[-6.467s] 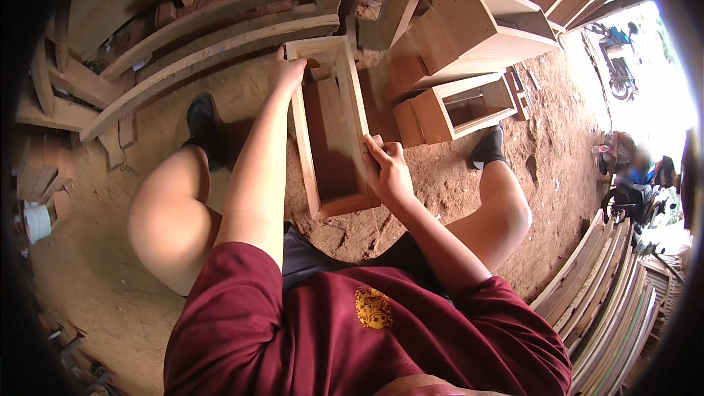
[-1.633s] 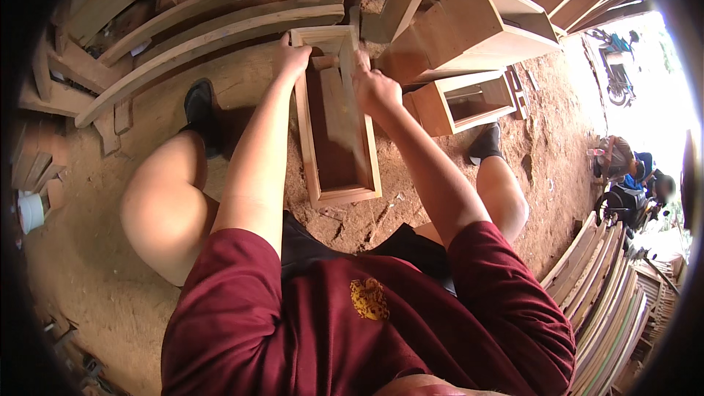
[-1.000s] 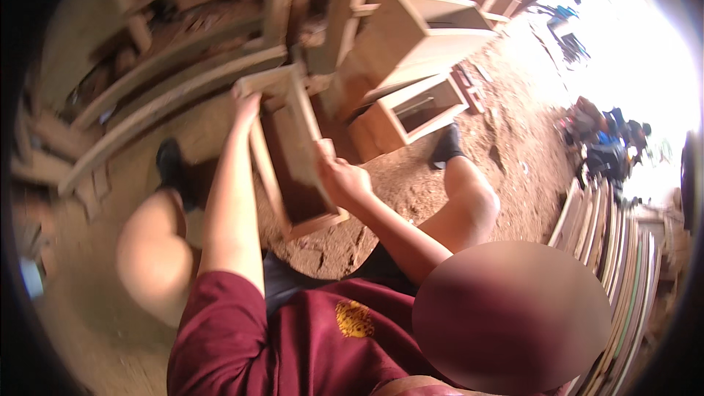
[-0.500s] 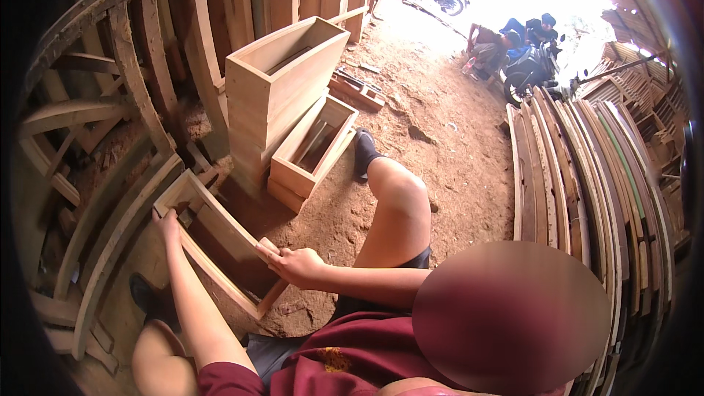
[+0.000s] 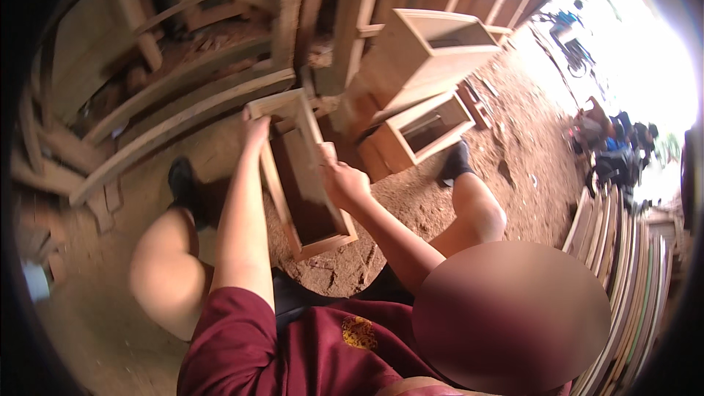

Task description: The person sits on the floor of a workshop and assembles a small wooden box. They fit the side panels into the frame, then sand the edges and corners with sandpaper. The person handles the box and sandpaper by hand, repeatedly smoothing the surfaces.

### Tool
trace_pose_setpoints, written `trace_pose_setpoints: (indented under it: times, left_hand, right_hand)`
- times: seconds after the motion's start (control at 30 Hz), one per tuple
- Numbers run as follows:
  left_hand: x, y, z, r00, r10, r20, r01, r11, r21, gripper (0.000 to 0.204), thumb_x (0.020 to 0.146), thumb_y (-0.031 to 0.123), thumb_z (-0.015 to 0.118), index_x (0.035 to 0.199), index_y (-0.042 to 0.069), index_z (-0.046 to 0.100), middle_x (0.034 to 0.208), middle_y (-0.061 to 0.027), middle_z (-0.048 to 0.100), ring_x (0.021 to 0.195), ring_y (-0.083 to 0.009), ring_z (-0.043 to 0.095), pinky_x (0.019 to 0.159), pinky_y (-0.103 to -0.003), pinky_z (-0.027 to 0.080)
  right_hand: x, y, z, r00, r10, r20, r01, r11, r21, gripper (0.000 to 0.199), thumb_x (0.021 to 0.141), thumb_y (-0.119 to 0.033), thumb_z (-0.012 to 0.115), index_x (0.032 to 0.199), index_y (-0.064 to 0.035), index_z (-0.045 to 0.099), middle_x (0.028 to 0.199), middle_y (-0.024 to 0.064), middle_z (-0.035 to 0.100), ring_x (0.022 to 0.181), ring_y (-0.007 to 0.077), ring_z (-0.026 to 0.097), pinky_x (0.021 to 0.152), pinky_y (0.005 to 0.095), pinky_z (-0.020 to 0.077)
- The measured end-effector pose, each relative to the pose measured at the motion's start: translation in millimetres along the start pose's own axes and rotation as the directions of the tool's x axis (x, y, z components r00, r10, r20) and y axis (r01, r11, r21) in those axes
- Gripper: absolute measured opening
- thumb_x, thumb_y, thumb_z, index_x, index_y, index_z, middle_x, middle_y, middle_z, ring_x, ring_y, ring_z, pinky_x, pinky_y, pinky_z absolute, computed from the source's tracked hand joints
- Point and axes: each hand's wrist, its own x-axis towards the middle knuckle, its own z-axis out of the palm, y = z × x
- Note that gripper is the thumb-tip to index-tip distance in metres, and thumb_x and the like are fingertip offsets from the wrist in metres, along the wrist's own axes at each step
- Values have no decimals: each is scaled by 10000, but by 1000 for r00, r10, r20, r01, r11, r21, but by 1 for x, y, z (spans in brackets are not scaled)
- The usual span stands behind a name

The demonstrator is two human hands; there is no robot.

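Between my knees is a rectangular wooden drawer box (image 5: pixel 324 246), its long sides running away from me and its inside in shadow. My left hand (image 5: pixel 256 132) is closed around its far left corner. On the right long side, about midway, my right hand (image 5: pixel 345 182) is closed over the rim, slightly blurred. Just beyond the right side, a low wooden box (image 5: pixel 381 148) rests on the dirt floor. Behind it rises a taller stack of similar boxes (image 5: pixel 389 66).
Curved wooden beams (image 5: pixel 183 128) and frames lean along the left. Long boards (image 5: pixel 623 271) are stacked at the right. Two people (image 5: pixel 590 128) sit near a parked motorcycle (image 5: pixel 616 165), with another motorcycle (image 5: pixel 568 44) farther out. A small brick-like piece (image 5: pixel 474 105) lies beyond the low box.
The view has swung left, so the surroundings sit farther right. The drawer box now points more straight away from me. My right hand has shifted farther along its right side.
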Motion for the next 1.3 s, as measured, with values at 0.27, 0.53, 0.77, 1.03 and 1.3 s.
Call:
trace_pose_setpoints:
  times: [0.27, 0.53, 0.77, 1.03, 1.3]
  left_hand:
    - [-32, 56, 4, 990, -124, 71, 111, 980, 168, 668, 780, 183, 650, 1422, 64, 508, 1174, -192, 702, 1082, -322, 679, 924, -405, 524]
    - [-28, 71, 18, 981, -185, 62, 166, 958, 233, 713, 795, 212, 639, 1473, 80, 464, 1255, -224, 664, 1156, -364, 645, 970, -421, 510]
    - [-25, 47, 5, 986, -163, 44, 151, 967, 205, 777, 795, 210, 661, 1516, 63, 409, 1271, -229, 661, 1159, -352, 647, 976, -411, 507]
    - [-30, 60, 9, 990, -137, 43, 123, 965, 232, 775, 776, 213, 682, 1493, 46, 438, 1272, -240, 656, 1164, -374, 645, 986, -420, 525]
    - [-19, 41, 8, 990, -129, 59, 119, 981, 153, 745, 775, 212, 680, 1472, 58, 468, 1266, -201, 670, 1149, -342, 655, 981, -412, 523]
  right_hand:
    - [62, 7, -4, 996, -30, -80, 16, 986, -167, 491, 1016, -303, 458, 1488, -165, 454, 865, 176, 710, 750, 353, 718, 685, 477, 588]
    - [185, 14, -21, 999, -14, 32, 18, 991, -129, 642, 1042, -423, 349, 1615, -229, 134, 1213, 235, 674, 1118, 394, 655, 901, 510, 526]
    - [141, -6, -16, 999, 3, 53, 6, 985, -172, 631, 1019, -346, 347, 1609, -205, 175, 1102, 199, 713, 1011, 382, 693, 859, 504, 546]
    - [-27, 25, -2, 997, -73, 35, 79, 976, -202, 619, 1035, -342, 428, 1601, -193, 228, 899, 203, 711, 746, 377, 716, 637, 493, 581]
    - [-134, 34, 7, 996, -62, 66, 67, 995, -68, 599, 1019, -291, 524, 1563, -125, 337, 865, 219, 706, 669, 372, 700, 564, 488, 563]
